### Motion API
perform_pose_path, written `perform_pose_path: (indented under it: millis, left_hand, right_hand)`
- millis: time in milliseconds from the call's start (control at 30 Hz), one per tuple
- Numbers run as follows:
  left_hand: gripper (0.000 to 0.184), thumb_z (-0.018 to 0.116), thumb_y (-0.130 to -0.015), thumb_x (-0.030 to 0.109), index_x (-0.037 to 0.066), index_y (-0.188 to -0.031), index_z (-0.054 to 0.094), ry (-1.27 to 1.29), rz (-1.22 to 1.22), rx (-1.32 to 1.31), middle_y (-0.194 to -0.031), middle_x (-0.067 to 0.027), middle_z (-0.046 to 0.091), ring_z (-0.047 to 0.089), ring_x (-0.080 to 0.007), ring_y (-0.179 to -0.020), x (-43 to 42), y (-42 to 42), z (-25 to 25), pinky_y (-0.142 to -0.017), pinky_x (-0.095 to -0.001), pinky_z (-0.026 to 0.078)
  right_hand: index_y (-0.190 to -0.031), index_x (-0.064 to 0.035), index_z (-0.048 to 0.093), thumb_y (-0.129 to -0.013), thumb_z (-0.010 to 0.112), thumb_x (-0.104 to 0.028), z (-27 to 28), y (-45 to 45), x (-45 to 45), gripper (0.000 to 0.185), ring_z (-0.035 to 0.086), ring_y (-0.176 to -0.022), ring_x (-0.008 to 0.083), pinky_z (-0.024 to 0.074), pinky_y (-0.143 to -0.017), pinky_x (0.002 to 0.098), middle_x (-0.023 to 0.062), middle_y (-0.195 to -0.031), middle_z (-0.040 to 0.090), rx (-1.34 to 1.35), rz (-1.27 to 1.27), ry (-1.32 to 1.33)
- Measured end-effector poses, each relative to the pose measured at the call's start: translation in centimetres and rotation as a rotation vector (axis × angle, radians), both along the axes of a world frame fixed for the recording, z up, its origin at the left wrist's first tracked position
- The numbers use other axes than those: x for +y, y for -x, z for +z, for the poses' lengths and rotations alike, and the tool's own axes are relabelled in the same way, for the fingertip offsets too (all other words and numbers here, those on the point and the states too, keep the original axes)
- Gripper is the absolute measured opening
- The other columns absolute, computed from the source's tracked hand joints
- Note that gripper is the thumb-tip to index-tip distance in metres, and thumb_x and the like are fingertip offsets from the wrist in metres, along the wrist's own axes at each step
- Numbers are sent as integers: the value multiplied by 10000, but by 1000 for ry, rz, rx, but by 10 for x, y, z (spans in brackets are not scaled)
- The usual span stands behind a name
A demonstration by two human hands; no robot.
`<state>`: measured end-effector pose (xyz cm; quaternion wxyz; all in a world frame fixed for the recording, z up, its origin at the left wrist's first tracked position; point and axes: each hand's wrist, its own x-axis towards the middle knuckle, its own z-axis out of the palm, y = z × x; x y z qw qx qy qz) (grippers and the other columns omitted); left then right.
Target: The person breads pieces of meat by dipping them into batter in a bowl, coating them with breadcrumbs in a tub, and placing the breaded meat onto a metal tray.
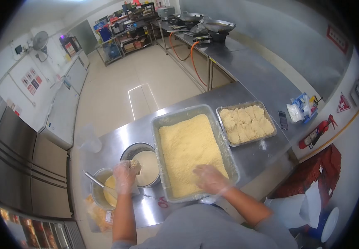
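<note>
Passage room and obstacles, steel counter [117, 139].
Way through: a strip of counter between the translucent pitcher [91, 143] and the large tub [183, 113]; also from above into the tub — its raised walls bar level entry. Blocking: the pale-batter pot [138, 144] close against the tub's left side; a metal handle [94, 178] slanting across the yellow-liquid bowl [97, 195]; the foil tray [254, 142] — only a sliver separates it from the tub.

Gloved left hand [125, 177] holds pale lumpy piece [136, 166] over round steel pot [129, 152]; gloved right hand [211, 179] in yellow crumbs [189, 151].
</note>
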<state>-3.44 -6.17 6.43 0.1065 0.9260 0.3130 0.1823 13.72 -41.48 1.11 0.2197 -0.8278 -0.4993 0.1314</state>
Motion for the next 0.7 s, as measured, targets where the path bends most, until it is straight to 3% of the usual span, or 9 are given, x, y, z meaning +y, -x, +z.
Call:
perform_pose_path:
  millis: [100, 200, 333, 400, 500, 600, 700]
  left_hand:
    - [273, 801, -885, 229, 2, -761, 711, -128, -8, -251, -796, -233, 700, 684, -463, -826, 9, 3, -50, -809, -592, 502]
    - [278, 788, -923, 198, -19, -780, 688, -146, 54, -369, -783, -240, 678, 670, -462, -783, -1, 3, -65, -751, -584, 491]
    - [267, 802, -930, 169, -21, -780, 688, 44, 204, -434, -784, -243, 678, 666, -452, -740, -6, 0, -96, -676, -549, 483]
    - [256, 809, -924, 155, -21, -781, 690, 93, 241, -487, -780, -242, 674, 666, -449, -726, -14, -3, -98, -655, -536, 486]
    - [232, 815, -914, 144, -22, -795, 705, -3, 295, -447, -798, -239, 690, 687, -445, -755, -26, -12, -82, -690, -526, 511]
    - [179, 816, -906, 112, -20, -825, 727, -188, 255, -366, -827, -235, 715, 705, -440, -777, -18, -9, -95, -714, -505, 531]
    - [116, 812, -898, 79, -17, -869, 753, -79, 218, -507, -848, -223, 734, 713, -432, -784, -12, -7, -101, -721, -500, 534]
  right_hand:
    - [-1555, -42, 601, -1047, 685, -452, -7, -3, 43, 658, 500, -1546, 377, 357, -1310, 496, 222, -1624, 578, -12, 245, 133]
    - [-1601, -41, 558, -1086, 609, -512, -29, -46, 81, 700, 430, -1604, 370, 305, -1344, 491, 225, -1689, 508, -86, 237, 199]
    - [-1637, -25, 519, -1074, 578, -601, -53, -142, 110, 807, 396, -1628, 374, 261, -1367, 489, 228, -1720, 472, -82, -417, -19]
    - [-1628, -1, 521, -1093, 553, -566, -77, -194, 119, 779, 417, -1608, 401, 293, -1353, 490, 242, -1722, 461, -208, -556, -58]
    - [-1639, 14, 501, -1095, 575, -504, -116, -255, 146, 755, 427, -1590, 440, 317, -1333, 506, 265, -1681, 506, -45, -567, -93]
    - [-1563, 28, 587, -1104, 533, -488, -65, -249, 159, 692, 508, -1522, 462, 374, -1290, 537, 300, -1601, 577, 230, -584, 149]
    - [-1498, 29, 648, -1111, 464, -544, -137, -287, 180, 715, 583, -1449, 467, 429, -1234, 550, 335, -1527, 627, 399, -406, 219]
